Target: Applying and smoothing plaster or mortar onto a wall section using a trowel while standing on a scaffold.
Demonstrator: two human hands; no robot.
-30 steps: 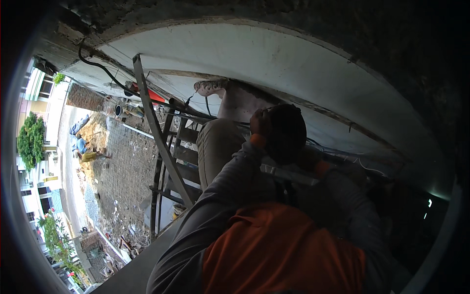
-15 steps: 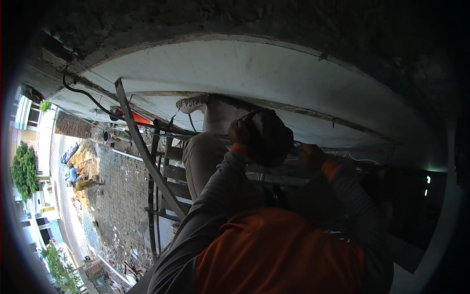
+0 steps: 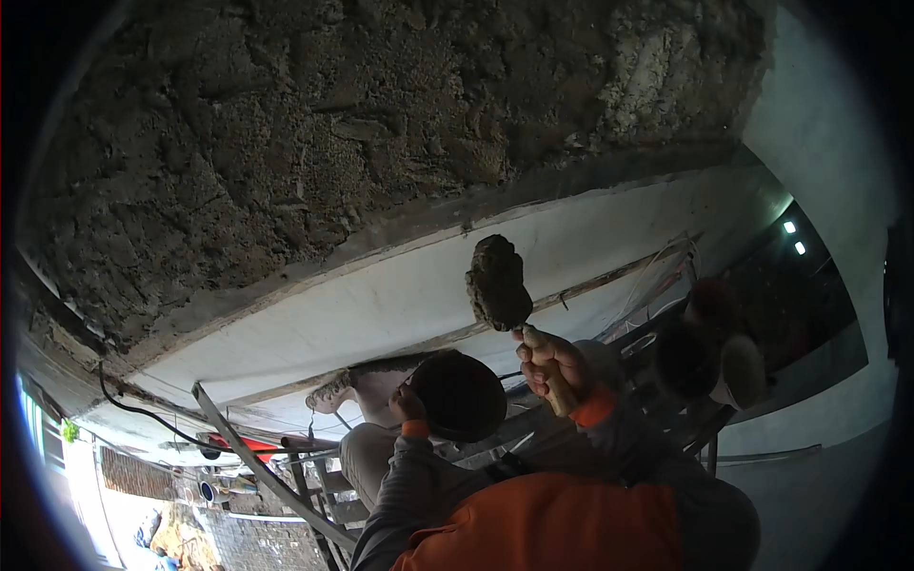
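My right hand (image 3: 550,364) is closed on the wooden handle (image 3: 563,398) of a trowel, held upright with a thick lump of wet grey mortar (image 3: 497,281) on its blade. Just left and below, my left hand (image 3: 409,403) grips the rim of a dark round bowl (image 3: 462,398); its contents are too dark to make out. My grey-trousered knee (image 3: 367,457) is beside that hand. Above the trowel, a rough, mortar-coated surface (image 3: 371,114) fills the upper view, with a white surface (image 3: 543,246) along its edge.
Several buckets (image 3: 685,357) are grouped at right. A slanting bar (image 3: 262,468) and scaffold or ladder rungs (image 3: 338,509) stand at left and beneath me. A dark cable (image 3: 143,405) runs along the left. Far below are a sand pile (image 3: 181,533) and paved ground (image 3: 257,542).
The view has swung toward the mortar-coated surface overhead. My right hand has lifted the loaded trowel up and away from the bowl, which stays in my left hand.
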